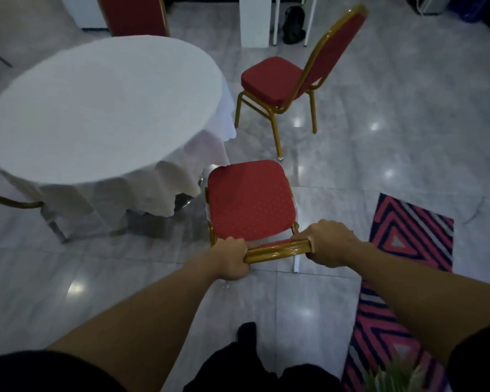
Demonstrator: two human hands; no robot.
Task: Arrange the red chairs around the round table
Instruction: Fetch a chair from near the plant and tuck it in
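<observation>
A red chair point(249, 199) with a gold frame stands right in front of me, its seat facing the round table point(96, 108), which wears a white cloth. My left hand point(231, 257) and my right hand point(330, 243) both grip the gold top rail of its backrest. The seat's front edge sits just beside the hanging cloth. A second red chair point(280, 77) stands to the table's right, turned toward it. A third red chair point(133, 15) shows its backrest behind the table. Part of a gold chair frame point(14, 203) pokes in at the left edge.
A red, navy and white patterned rug point(405, 278) lies on the glossy tiled floor to my right. A white pillar point(255, 21) and a dark bag point(293, 24) stand at the back. Green plant leaves point(399, 374) appear at the bottom right.
</observation>
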